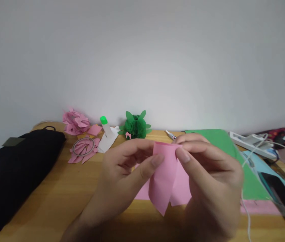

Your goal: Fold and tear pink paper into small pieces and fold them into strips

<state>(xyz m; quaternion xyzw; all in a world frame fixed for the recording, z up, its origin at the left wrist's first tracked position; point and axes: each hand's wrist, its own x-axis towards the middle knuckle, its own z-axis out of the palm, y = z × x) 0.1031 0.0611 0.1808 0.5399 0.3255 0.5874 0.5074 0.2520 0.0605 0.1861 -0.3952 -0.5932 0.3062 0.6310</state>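
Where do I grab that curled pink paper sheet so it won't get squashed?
Probably take the curled pink paper sheet lightly near its top, one hand coming from each side, as the bare left hand and bare right hand do, thumbs in front. It looks thin and bends round with a narrow opening on top, so squeezing its middle could crease it.

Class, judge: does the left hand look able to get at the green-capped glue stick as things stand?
Probably yes, if the left hand releases the pink paper; nothing visible seems to block its way to the glue stick.
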